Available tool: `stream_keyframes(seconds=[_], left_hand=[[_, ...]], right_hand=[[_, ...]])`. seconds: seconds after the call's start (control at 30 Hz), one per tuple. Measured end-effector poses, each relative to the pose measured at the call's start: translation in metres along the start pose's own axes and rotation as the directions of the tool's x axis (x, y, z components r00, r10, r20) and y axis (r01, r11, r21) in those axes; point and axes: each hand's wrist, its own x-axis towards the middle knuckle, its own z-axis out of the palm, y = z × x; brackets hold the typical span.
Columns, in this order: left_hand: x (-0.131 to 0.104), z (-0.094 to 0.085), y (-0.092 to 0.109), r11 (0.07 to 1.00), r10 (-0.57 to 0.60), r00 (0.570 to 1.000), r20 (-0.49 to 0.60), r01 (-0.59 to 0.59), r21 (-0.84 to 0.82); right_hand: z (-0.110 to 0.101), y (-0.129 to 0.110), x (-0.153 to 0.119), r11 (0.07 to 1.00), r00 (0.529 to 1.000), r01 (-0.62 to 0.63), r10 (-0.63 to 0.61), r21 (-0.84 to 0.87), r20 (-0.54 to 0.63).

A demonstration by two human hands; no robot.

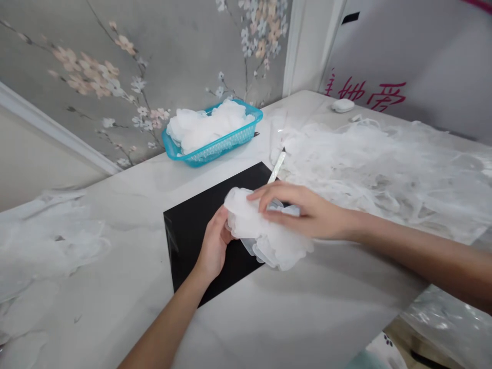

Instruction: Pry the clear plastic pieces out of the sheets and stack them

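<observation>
My left hand (215, 243) is closed on the left edge of a loose stack of sheer white fabric pieces (274, 243) with wavy edges. The stack is held above a black rectangular board (203, 215), covering part of it. My right hand (294, 205) reaches over the stack from the right, its fingers bent and its fingertips and thumb on the upper layers. Slight blur softens this hand, and its grip is partly hidden. Just beyond it, a pair of tweezers or a similar slim tool with a pale handle (277, 166) lies at the board's far edge, dark tip pointing away.
A blue plastic basket (215, 148) heaped with similar white pieces (211, 125) stands near the wall. Sheer white scraps (384, 169) spread across the right side of the table (126, 277); more fabric (49, 241) lies at left. A small white case (343, 105) sits at the back right.
</observation>
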Motion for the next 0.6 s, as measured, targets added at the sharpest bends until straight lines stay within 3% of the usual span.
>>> stream_keyframes(seconds=[0.03,0.1,0.2,0.3,0.43,0.5,0.6], left_hand=[[0.000,0.000,0.000,1.000,-0.004,1.000,0.008,0.004,0.013],[-0.001,0.001,0.001,0.999,-0.009,0.999,0.036,0.008,0.046],[-0.002,0.003,0.004,0.998,0.012,0.998,0.057,-0.015,0.055],[-0.003,0.003,0.004,0.999,0.019,0.998,0.055,-0.021,0.041],[-0.002,0.002,0.002,0.999,0.003,0.999,0.055,-0.005,0.042],[-0.002,0.002,0.002,0.999,-0.001,0.999,0.050,-0.001,0.043],[-0.002,0.003,0.003,0.999,-0.004,0.999,0.033,0.003,0.034]], right_hand=[[0.001,0.002,0.000,0.999,0.993,0.036,-0.032,-0.037,0.113],[0.000,0.005,0.001,0.993,0.977,0.090,-0.073,-0.075,0.199],[-0.008,0.006,0.003,0.984,0.991,0.092,-0.075,-0.153,0.114],[-0.019,0.004,0.003,0.947,0.991,-0.014,0.057,-0.322,0.125],[-0.029,0.000,0.002,0.910,0.892,-0.103,0.263,-0.402,0.368],[-0.031,-0.002,0.001,0.908,0.870,-0.117,0.289,-0.402,0.400],[-0.032,-0.004,0.002,0.930,0.890,-0.085,0.232,-0.357,0.392]])
